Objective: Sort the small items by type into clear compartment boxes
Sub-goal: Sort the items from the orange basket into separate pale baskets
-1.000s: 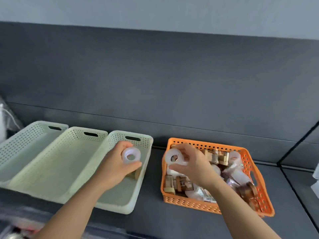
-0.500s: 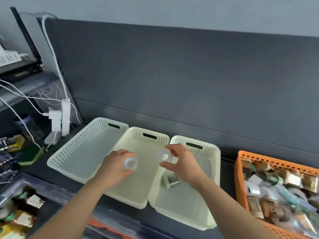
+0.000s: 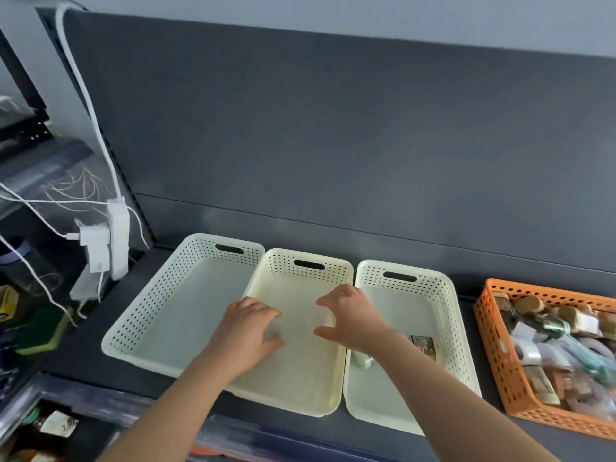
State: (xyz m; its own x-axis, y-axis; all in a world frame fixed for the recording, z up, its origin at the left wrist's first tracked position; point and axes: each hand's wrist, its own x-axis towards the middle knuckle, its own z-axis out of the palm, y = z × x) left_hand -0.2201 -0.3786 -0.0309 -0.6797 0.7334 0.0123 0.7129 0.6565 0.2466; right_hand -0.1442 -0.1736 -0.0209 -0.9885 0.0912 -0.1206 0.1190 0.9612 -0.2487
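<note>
Three pale perforated baskets stand side by side on the dark shelf: the left basket (image 3: 143, 315), the middle basket (image 3: 300, 371) and the right basket (image 3: 446, 315). Both my hands are low inside the middle one. My left hand (image 3: 248, 328) curls its fingers and thumb round a translucent tape roll (image 3: 275, 333), which shows only faintly. My right hand (image 3: 350, 318) holds a second translucent roll (image 3: 324, 321) the same way. The right basket holds a small brown box (image 3: 425, 346) and a pale green piece (image 3: 361, 360). An orange basket (image 3: 488, 331) of mixed small items stands at the far right.
A dark panel rises behind the baskets. On the left post hangs a white power strip (image 3: 115, 238) with plugged chargers and loose white cables. Cluttered lower shelves with small packets (image 3: 58, 423) lie below the shelf's front edge at the left.
Both hands carried their rolls leftward from over the right and orange baskets and lowered them into the middle basket. My view swung left, so the orange basket now sits at the right edge.
</note>
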